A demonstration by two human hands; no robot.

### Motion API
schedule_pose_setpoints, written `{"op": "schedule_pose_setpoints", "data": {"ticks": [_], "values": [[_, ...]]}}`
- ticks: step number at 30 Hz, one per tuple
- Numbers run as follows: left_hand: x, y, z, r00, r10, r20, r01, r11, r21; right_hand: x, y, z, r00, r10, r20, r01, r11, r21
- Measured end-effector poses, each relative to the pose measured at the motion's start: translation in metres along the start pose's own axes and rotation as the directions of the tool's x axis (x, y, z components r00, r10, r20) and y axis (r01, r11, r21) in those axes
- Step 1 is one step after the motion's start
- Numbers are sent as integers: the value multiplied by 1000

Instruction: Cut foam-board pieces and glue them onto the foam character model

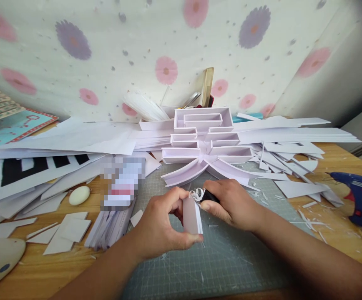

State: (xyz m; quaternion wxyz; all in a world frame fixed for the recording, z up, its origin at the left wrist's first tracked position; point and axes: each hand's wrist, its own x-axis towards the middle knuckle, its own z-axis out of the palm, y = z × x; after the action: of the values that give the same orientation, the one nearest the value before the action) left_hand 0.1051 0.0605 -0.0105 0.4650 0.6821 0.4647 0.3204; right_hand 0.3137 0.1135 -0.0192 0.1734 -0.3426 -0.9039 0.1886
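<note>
My left hand [159, 227] is closed round a small white foam-board piece [191, 216], holding it upright over the grey cutting mat [206, 266]. My right hand [227, 204] grips a black-handled craft knife [206, 195] whose tip touches the top edge of that piece. Just beyond both hands stands a white foam-board model [204, 139] made of stacked open boxes with curved strips fanning out at its base.
Loose white sheets and offcuts [74, 141] cover the wooden table. A blue glue gun [359, 196] lies at the right. A white oval eraser [79, 195], a stack of strips [109, 227] and a black-and-white print [33, 166] lie at the left.
</note>
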Motion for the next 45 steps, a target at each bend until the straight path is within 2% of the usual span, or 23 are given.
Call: {"op": "schedule_pose_setpoints", "data": {"ticks": [4, 9, 11, 19, 23, 31, 40, 45], "values": [[-1, 4, 1, 999, 3, 48, -4, 1000, 6, 2, 4, 0, 999, 44, 0, -44, 999, 24], [-1, 8, 1, 999, -18, 45, 17, 1000, 16, 0, 2, -5, 999, 34, -34, -25, 974, 227], [-1, 7, 0, 999, -16, 44, 16, 1000, -2, -2, -3, -7, 999, 13, -36, -4, 970, 244], [1, 1, -3, 1000, 11, 17, -9, 997, -83, -7, -18, -7, 996, -86, -19, 88, 984, 152], [1, 3, -4, 1000, 8, 22, -5, 994, -111, -7, -21, -9, 996, -82, -18, 84, 988, 129], [-1, 5, -4, 999, 49, -11, -50, 997, -64, -9, -21, -11, 998, -67, 1, 67, 995, 74], [-2, 4, -4, 994, 95, -45, -93, 995, 42, -6, -19, -9, 995, -79, -54, 79, 997, -6], [-4, 2, -4, 995, 92, -45, -89, 995, 48, -6, -19, -9, 999, -41, -27, 41, 999, -13]]}}
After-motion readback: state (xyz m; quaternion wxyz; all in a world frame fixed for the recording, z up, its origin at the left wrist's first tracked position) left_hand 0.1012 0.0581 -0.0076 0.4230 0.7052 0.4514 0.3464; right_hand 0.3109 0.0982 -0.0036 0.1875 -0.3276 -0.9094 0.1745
